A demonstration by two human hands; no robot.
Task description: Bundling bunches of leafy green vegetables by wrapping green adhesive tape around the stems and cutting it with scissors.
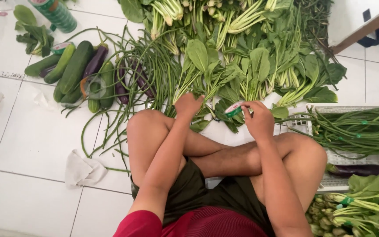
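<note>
I sit cross-legged on a white tiled floor. My left hand (188,105) grips the stems of a bunch of leafy greens (207,72) lying just past my knee. My right hand (257,119) holds a small roll of green tape (234,109) close to those stems, fingers curled around it. Both hands are a short way apart, above my crossed legs.
A big heap of leafy greens (259,48) and long beans (154,66) lies ahead. Cucumbers (75,66) and aubergines (96,59) lie at the left with a clear tape roll (93,86). A white crate (352,145) at the right holds tied long beans, an aubergine and greens. A crumpled white cloth (82,169) lies on the floor.
</note>
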